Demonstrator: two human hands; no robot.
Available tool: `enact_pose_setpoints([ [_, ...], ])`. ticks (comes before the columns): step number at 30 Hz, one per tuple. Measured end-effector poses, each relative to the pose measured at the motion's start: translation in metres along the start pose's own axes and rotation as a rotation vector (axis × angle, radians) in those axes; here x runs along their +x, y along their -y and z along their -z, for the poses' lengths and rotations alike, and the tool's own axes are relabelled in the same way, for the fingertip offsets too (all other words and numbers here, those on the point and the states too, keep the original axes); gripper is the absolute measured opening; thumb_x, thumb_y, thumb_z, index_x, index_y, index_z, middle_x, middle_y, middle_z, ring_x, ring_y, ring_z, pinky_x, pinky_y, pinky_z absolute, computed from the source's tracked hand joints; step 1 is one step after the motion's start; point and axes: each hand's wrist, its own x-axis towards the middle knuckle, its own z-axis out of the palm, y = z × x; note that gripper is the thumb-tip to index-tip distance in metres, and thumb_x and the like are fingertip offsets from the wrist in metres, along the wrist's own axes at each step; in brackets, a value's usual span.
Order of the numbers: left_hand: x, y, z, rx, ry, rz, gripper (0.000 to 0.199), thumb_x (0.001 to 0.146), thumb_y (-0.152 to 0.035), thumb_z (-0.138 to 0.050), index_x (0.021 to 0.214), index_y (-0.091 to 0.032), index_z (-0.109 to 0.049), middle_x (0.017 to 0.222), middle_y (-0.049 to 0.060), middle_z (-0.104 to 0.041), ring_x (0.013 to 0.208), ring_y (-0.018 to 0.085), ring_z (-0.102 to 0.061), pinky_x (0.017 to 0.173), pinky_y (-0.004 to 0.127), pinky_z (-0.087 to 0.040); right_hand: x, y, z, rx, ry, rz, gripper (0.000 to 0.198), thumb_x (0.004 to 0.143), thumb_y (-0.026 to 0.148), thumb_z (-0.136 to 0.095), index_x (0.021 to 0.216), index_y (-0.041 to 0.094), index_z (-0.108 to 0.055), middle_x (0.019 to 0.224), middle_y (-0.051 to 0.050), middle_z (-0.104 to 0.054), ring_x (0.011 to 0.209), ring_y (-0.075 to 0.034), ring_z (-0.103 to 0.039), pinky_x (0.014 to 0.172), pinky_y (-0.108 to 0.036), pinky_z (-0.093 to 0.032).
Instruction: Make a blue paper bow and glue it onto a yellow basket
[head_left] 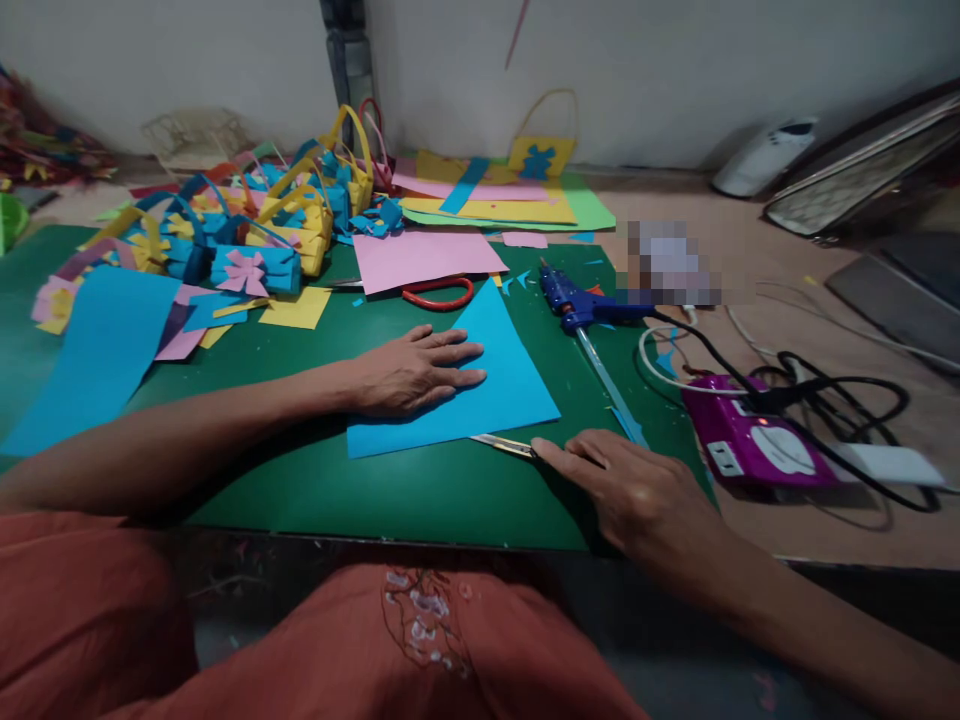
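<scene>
My left hand [416, 372] lies flat with fingers spread on a blue sheet of paper [510, 385], pressing it to the green board [300, 505]. The sheet has a pointed top and looks folded into a triangle, though part is hidden under the hand. In my right hand [637, 490] is a slim cutter knife [506, 445]. Its tip is at the sheet's lower edge, and its handle is mostly hidden by my fingers. Beyond the sheet, red-handled scissors [442, 303] lie partly under a pink sheet [427, 257].
Several small paper baskets [259, 268] crowd the back left, behind a long blue strip [105, 350]. A blue glue gun [574, 300] with a glue stick lies right of the sheet. Cables run to a purple power strip [757, 440]. Coloured sheets [592, 205] are stacked against the wall.
</scene>
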Motion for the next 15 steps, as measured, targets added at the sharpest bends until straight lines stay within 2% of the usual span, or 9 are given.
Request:
enact_pose_setpoints([
  [15, 0.0, 0.001, 0.0, 0.008, 0.001, 0.0, 0.044, 0.097, -0.035, -0.026, 0.138, -0.027, -0.038, 0.151, 0.005, -0.025, 0.139, 0.028, -0.018, 0.106, 0.051, -0.021, 0.022, 0.016, -0.004, 0.037, 0.038, 0.059, 0.047, 0.078, -0.004, -0.035, 0.113, 0.019, -0.058, 0.078, -0.005, -0.059, 0.067, -0.014, -0.053, 0.056, -0.022, -0.038],
])
